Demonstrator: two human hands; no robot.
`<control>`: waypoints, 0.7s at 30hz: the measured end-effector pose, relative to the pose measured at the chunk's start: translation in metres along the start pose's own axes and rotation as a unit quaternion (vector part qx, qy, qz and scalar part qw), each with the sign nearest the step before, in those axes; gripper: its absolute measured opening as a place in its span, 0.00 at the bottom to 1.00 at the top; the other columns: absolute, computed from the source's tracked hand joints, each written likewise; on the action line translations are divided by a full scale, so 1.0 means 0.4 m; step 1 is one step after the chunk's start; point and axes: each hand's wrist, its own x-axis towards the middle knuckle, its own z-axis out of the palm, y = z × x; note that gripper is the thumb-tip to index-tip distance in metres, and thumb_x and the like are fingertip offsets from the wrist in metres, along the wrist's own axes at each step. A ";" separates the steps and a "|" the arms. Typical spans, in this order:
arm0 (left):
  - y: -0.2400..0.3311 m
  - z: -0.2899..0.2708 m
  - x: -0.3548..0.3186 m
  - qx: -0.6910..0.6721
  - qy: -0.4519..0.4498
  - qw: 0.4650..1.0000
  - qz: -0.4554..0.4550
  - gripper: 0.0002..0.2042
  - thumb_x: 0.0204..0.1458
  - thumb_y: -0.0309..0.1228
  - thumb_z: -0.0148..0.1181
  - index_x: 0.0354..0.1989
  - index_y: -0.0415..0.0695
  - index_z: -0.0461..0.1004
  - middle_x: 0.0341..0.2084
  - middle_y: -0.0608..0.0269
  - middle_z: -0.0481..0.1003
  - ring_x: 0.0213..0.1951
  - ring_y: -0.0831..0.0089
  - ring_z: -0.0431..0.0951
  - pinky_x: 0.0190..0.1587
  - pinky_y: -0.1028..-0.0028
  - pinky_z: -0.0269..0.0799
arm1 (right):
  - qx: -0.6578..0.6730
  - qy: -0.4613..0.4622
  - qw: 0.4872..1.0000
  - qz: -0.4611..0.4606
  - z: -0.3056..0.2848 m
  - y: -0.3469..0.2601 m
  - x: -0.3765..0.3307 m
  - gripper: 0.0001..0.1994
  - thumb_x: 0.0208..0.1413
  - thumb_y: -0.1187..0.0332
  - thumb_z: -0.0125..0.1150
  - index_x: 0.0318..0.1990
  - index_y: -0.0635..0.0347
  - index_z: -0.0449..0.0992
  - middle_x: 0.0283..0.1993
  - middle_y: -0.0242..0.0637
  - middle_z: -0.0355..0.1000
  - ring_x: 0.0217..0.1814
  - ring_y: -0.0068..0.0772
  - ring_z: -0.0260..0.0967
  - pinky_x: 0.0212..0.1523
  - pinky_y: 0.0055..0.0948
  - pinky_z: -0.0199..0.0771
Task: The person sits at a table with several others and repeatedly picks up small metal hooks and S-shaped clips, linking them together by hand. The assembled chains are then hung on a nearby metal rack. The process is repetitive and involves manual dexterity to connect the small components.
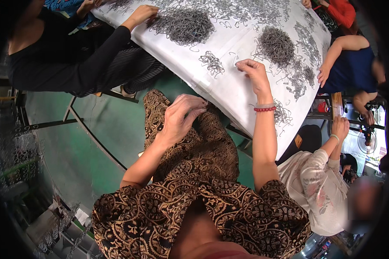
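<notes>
Wire hooks [212,64] lie left of the fingertips [240,65] of the right hand [256,75]

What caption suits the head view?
Right hand over a white table with piles of bent wire; left hand above the lap.

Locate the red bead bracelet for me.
In the head view, right of centre, the red bead bracelet is worn just below the right hand, immediately left of a small cluster of wire pieces on the white table.
</notes>
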 end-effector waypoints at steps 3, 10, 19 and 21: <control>-0.006 0.002 0.009 0.008 -0.010 1.000 0.005 0.12 0.43 0.16 0.65 0.36 0.38 0.73 0.33 0.57 0.78 0.35 0.62 0.77 0.40 0.68 0.71 | -0.092 -0.038 0.989 -0.105 0.067 -0.044 -0.090 0.08 0.51 0.69 0.65 0.30 0.66 0.78 0.28 0.32 0.75 0.33 0.25 0.68 0.37 0.24 0.65; -0.004 0.001 0.005 0.024 -0.004 1.000 -0.014 0.10 0.45 0.18 0.64 0.36 0.39 0.73 0.32 0.59 0.77 0.36 0.62 0.77 0.40 0.67 0.69 | -0.141 -0.034 0.956 -0.253 0.173 -0.129 -0.291 0.04 0.49 0.75 0.64 0.30 0.66 0.76 0.30 0.38 0.72 0.35 0.34 0.67 0.37 0.27 0.65; 0.010 -0.002 0.018 -0.002 0.059 0.998 -0.035 0.14 0.48 0.22 0.64 0.45 0.39 0.74 0.38 0.60 0.77 0.41 0.61 0.77 0.45 0.67 0.70 | -0.104 0.025 0.951 -0.288 0.174 -0.137 -0.338 0.03 0.50 0.77 0.64 0.30 0.64 0.75 0.29 0.37 0.70 0.35 0.34 0.65 0.37 0.28 0.65; -0.015 -0.003 0.044 0.003 0.076 0.993 -0.086 0.12 0.52 0.28 0.61 0.44 0.38 0.75 0.37 0.58 0.78 0.43 0.60 0.76 0.45 0.65 0.70 | -0.110 0.021 0.949 -0.295 0.171 -0.142 -0.342 0.03 0.49 0.77 0.65 0.30 0.64 0.75 0.29 0.36 0.69 0.35 0.34 0.64 0.36 0.28 0.65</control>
